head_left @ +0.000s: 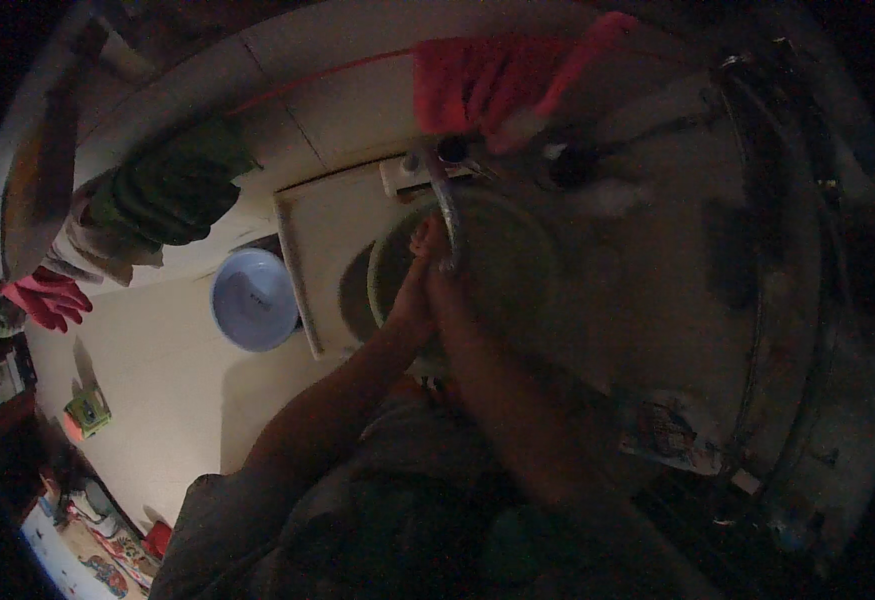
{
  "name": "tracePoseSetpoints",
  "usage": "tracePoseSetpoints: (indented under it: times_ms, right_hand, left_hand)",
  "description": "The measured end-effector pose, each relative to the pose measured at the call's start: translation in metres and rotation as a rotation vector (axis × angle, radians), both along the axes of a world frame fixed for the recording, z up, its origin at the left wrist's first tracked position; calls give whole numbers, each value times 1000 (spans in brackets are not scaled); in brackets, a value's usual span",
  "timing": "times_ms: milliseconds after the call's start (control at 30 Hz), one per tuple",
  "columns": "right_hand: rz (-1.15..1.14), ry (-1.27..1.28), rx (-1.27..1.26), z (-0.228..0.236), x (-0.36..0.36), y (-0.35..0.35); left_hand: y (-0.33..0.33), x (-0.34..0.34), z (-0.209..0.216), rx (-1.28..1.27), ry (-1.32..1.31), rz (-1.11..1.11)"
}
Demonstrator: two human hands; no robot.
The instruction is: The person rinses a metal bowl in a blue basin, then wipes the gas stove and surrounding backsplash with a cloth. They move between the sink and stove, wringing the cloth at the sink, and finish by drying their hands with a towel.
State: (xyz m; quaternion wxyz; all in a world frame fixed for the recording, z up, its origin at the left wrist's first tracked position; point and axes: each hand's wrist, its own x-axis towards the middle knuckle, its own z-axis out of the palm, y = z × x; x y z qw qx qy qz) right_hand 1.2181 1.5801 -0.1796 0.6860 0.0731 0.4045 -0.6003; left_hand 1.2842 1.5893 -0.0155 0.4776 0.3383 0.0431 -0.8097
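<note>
Both of my hands are pressed together under the curved metal faucet (442, 190), above a greenish round basin (375, 262) that sits in the sink. My left hand (412, 300) lies against my right hand (439, 265), and its fingers are hidden in the dim light. On my right hand the fingers look curled in at the top of the clasp. Whether anything lies between the palms cannot be made out. The faucet's spout comes down right beside the right hand. Whether water runs is too dark to see.
A light blue basin (255, 300) rests left of the sink's pale counter (322, 230). Red cloth (477, 85) hangs on a line at the back. Dark green cloth (172, 185) and pink rubber gloves (49, 298) hang at the left. A green-and-orange item (87, 415) lies lower left.
</note>
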Motion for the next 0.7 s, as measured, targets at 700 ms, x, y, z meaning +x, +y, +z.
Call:
tracePoseSetpoints:
  times_ms: [700]
  right_hand:
    - [368,1641,-557,158,-85,-18]
  left_hand:
    - [-49,17,-65,-1305,-1272,-521]
